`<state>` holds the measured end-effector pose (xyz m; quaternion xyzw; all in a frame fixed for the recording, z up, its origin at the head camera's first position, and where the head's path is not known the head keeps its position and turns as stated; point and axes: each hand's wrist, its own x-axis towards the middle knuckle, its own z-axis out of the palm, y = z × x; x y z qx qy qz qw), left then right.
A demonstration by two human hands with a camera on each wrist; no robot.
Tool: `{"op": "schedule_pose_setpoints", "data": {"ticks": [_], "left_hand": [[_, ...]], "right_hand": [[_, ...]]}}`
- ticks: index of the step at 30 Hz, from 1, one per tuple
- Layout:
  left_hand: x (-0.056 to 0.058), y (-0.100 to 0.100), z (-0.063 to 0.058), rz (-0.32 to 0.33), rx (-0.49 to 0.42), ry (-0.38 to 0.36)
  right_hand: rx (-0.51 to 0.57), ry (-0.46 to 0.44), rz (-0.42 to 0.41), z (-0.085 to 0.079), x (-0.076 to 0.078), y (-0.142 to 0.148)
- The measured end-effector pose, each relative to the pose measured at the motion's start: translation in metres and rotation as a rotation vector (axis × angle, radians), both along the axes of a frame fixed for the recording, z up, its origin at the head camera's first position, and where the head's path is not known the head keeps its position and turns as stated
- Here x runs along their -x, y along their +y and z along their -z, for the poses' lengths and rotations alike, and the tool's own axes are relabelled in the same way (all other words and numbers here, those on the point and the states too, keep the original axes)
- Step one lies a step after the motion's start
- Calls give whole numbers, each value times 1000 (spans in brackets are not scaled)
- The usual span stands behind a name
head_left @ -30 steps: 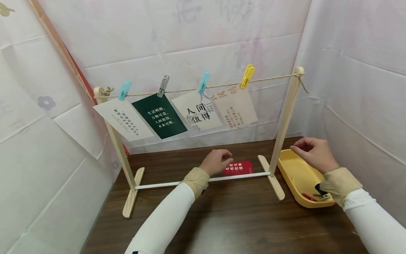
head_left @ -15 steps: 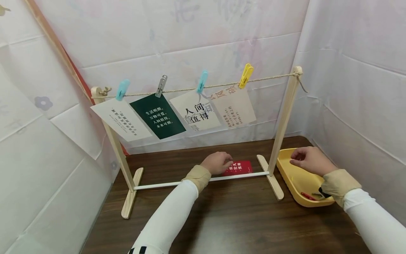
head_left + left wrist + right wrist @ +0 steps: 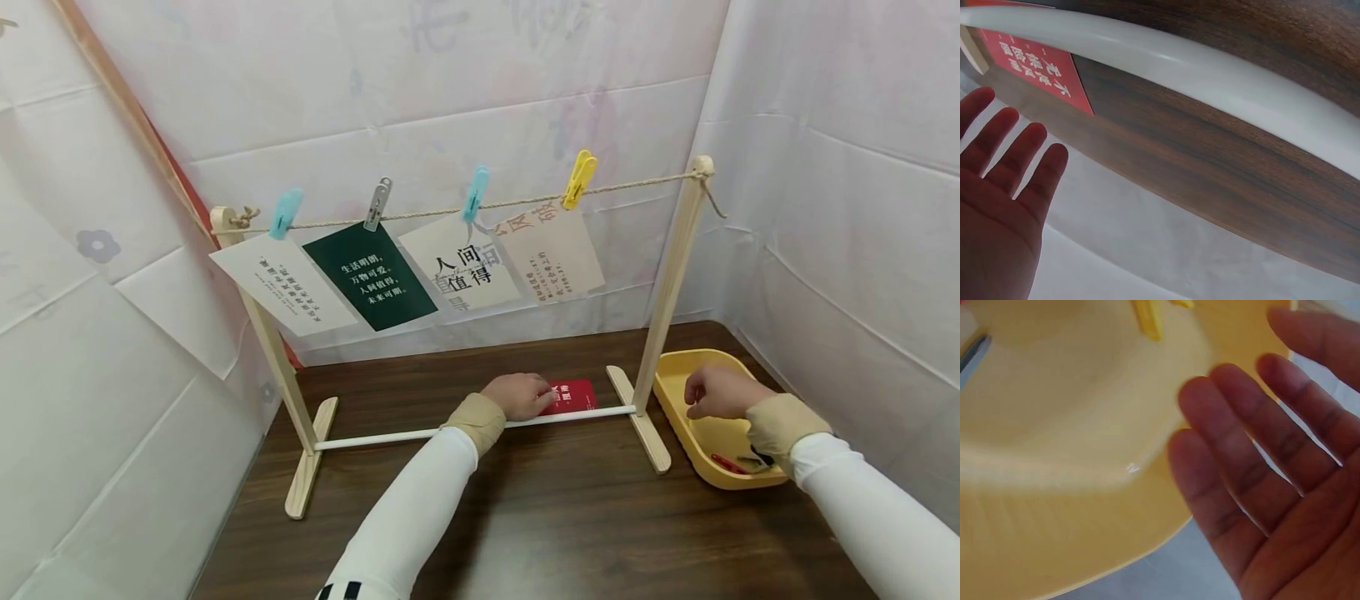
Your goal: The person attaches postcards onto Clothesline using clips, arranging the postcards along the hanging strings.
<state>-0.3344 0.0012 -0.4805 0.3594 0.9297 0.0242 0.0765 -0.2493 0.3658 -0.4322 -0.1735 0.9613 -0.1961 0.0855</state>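
Note:
My left hand, fingers stretched out in the left wrist view, reaches just behind the white crossbar. It overlaps the left part of a red card that lies on the table, hiding some of its print. Over the yellow tray is my right hand, its fingers loosely bent and holding nothing. Inside the tray lie a red clothespin, a grey clothespin and a yellow clothespin.
A wooden stand carries a twine line. Several cards hang from it, among them a dark green card, clipped by blue, grey and yellow clothespins. The stand's right foot sits between the red card and the tray. White cloth walls enclose the table.
My left hand has moved slightly right and lower, covering more of the red card. My right hand has come down lower over the tray.

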Motion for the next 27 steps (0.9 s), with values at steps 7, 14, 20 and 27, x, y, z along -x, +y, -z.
{"op": "schedule_pose_setpoints", "data": {"ticks": [7, 14, 20, 27], "left_hand": [[-5, 2, 2, -36, 77, -76], [-11, -4, -1, -119, 106, -159], [-4, -10, 4, -145, 84, -176], [13, -28, 12, -215, 70, -162]], "right_hand": [[-18, -112, 7, 4, -1, -3], [-39, -158, 10, 9, 2, -6], [-66, -169, 24, 17, 6, -8], [-99, -193, 29, 23, 7, -8]]}}
